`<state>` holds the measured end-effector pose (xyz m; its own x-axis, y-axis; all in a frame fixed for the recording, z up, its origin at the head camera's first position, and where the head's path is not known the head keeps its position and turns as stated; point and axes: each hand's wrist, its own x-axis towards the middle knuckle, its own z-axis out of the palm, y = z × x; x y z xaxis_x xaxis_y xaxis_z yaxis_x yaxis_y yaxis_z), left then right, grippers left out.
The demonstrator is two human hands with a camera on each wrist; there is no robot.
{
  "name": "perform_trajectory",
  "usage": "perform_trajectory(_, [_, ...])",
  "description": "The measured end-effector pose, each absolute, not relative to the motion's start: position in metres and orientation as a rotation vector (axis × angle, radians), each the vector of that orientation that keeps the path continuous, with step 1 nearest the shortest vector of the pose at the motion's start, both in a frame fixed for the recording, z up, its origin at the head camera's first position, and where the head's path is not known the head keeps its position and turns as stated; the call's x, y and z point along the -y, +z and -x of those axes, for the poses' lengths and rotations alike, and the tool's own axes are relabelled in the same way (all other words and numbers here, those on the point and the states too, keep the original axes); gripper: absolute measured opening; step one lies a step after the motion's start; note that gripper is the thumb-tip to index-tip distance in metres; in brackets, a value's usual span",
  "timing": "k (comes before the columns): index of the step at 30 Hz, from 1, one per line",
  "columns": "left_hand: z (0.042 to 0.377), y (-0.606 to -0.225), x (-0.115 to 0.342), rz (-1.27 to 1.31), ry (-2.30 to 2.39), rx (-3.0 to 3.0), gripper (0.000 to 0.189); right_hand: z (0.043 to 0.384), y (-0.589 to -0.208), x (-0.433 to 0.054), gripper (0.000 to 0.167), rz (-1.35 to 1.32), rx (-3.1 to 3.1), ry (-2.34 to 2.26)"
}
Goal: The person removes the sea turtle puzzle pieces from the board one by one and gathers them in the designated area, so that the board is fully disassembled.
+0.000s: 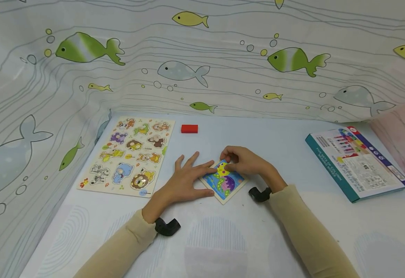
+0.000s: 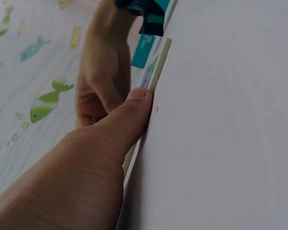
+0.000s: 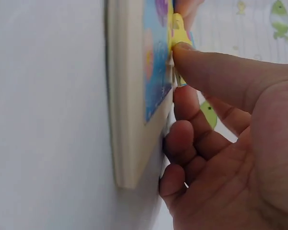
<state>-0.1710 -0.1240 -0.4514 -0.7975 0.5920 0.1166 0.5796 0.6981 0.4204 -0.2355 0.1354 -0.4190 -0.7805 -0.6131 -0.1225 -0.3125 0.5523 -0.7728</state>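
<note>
A small square jigsaw puzzle board (image 1: 223, 200) with a blue, purple and green picture lies cornerwise on the table before me. My right hand (image 1: 245, 160) pinches a yellow puzzle piece (image 3: 180, 31) between thumb and forefinger at the board's upper part. In the right wrist view this piece stands tilted off the board's face, its lower end at the surface. My left hand (image 1: 186, 179) rests at the board's left side, fingers spread and fairly straight. Its thumb touches the board's edge in the left wrist view. Fingers partly hide the picture.
At the left lies a large wooden animal puzzle (image 1: 122, 191). A red block (image 1: 189, 129) is behind the hands. On the right sits a teal-edged box (image 1: 358, 166). Fish-patterned cloth (image 1: 223, 46) rises behind the table. Each wrist carries a black camera mount (image 1: 167, 227).
</note>
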Motion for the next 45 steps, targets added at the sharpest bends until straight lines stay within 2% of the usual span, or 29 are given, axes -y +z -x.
perform_trajectory(14, [0.168, -0.450, 0.124, -1.019, 0.697, -2.870, 0.065, 0.237, -0.429, -0.141, 0.021, 0.716, -2.367, -1.294])
perform_trajectory(19, [0.169, -0.449, 0.124, -1.035, 0.697, -2.845, 0.078, 0.237, -0.428, -0.143, 0.021, 0.672, -2.352, -1.352])
perform_trajectory(22, [0.169, -0.449, 0.124, -1.059, 0.701, -2.842, 0.073, 0.237, -0.427, -0.144, 0.023, 0.656, -2.384, -1.351])
perform_trajectory(26, [0.169, -0.450, 0.124, -1.091, 0.692, -2.843, 0.054, 0.237, -0.425, -0.150, 0.025, 0.672, -2.470, -1.319])
perform_trajectory(31, [0.170, -0.450, 0.124, -1.097, 0.666, -2.864, 0.053, 0.238, -0.423, -0.162, 0.026, 0.603, -2.607, -1.259])
perform_trajectory(35, [0.171, -0.451, 0.124, -1.103, 0.656, -2.887, 0.054, 0.240, -0.425, -0.170, 0.031, 0.552, -2.693, -1.200])
perform_trajectory(42, [0.169, -0.452, 0.124, -1.082, 0.639, -2.895, 0.055, 0.246, -0.431, -0.175, 0.051, 0.545, -2.717, -1.119])
perform_trajectory(45, [0.168, -0.451, 0.125, -1.078, 0.643, -2.882, 0.055, 0.245, -0.431, -0.174, 0.050, 0.549, -2.723, -1.088])
